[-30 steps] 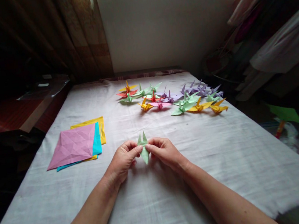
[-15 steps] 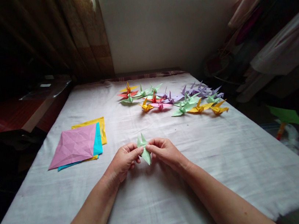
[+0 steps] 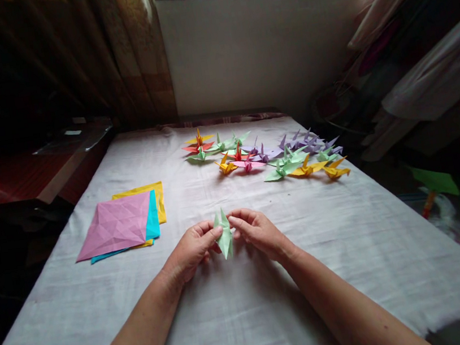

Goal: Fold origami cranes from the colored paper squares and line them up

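Observation:
A small light green folded paper piece (image 3: 224, 236) stands upright between my hands, just above the white cloth (image 3: 240, 308). My left hand (image 3: 192, 249) pinches its left side with thumb and fingers closed. My right hand (image 3: 255, 231) pinches its right side near the top. Both forearms reach in from the bottom edge.
A stack of flat sheets, pink (image 3: 113, 226) over cyan and yellow, lies to the left. Several finished paper cranes (image 3: 270, 155) in many colours sit farther back. A dark wooden table (image 3: 33, 171) stands left; hanging cloth and clutter fill the right.
The green piece has turned a little between my fingers and sits slightly lower. My fingers have shifted their pinch on it. The camera tilted slightly.

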The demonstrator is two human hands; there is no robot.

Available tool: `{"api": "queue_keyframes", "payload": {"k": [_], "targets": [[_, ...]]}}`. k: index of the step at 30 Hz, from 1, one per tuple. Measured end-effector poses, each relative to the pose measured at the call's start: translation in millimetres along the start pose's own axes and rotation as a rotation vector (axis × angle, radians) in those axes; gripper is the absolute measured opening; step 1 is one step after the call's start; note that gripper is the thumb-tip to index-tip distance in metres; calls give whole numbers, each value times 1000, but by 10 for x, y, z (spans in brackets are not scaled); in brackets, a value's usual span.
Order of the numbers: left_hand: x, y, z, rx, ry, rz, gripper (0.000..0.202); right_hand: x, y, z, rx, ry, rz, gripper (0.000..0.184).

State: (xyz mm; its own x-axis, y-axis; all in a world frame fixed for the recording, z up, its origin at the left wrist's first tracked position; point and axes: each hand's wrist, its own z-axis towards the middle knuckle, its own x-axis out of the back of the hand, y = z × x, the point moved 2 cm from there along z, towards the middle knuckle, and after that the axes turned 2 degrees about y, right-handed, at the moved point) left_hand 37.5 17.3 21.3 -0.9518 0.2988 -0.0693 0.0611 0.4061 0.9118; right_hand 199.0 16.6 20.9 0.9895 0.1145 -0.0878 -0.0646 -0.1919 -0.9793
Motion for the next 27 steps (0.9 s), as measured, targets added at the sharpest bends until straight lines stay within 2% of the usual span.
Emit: {"api": "queue_keyframes", "payload": {"k": [5, 12, 17, 21, 27], "targets": [[-23, 20, -17, -32, 44, -12, 48, -49, 14, 1, -27, -37, -28, 37], [-5, -54, 57, -141, 201, 9, 45, -71, 93, 20, -23, 48, 27, 33], [12, -71, 69, -138, 218, 12, 46, -38, 115, 24, -12, 93, 19, 30], [30, -65, 50, -190, 281, 93, 45, -48, 150, 14, 22, 108, 10, 30], [2, -91, 52, -220, 225, 96, 44, -58, 147, 0, 61, 116, -11, 30]]}}
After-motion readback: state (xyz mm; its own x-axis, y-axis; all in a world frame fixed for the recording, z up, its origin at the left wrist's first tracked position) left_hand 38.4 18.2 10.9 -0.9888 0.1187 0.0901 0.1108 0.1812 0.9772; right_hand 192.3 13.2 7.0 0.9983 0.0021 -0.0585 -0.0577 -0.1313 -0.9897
